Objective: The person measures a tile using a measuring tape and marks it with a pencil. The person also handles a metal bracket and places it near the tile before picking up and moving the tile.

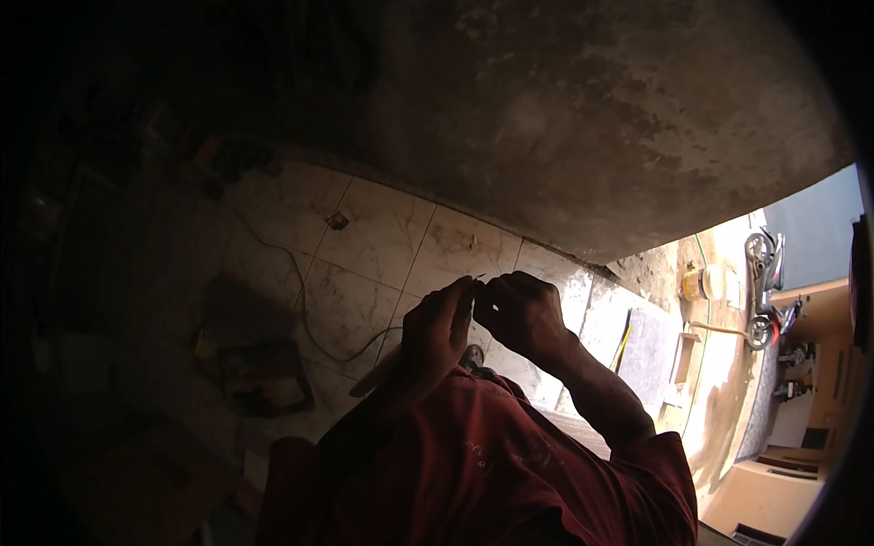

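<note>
My left hand [435, 323] and my right hand [517, 309] are raised close together at the middle, above my red shirt [482, 455], both with fingers bent and closed. A small thin tip [480, 277] sticks up between the fingertips; what it belongs to is too dark and small to make out. A pale elongated thing [369, 382] shows behind my left forearm, partly hidden. A thin cable [298, 289] runs over the tiled floor toward that forearm. Part of my shoe [472, 357] shows below my hands.
A mottled wall [592, 127] rises beyond the floor [446, 241]. Dark flat items [269, 382] and a small object [337, 220] lie at left. At right, in sunlight, stand a grey board [645, 350], a yellowish bucket [701, 284] and a motorbike [763, 330].
</note>
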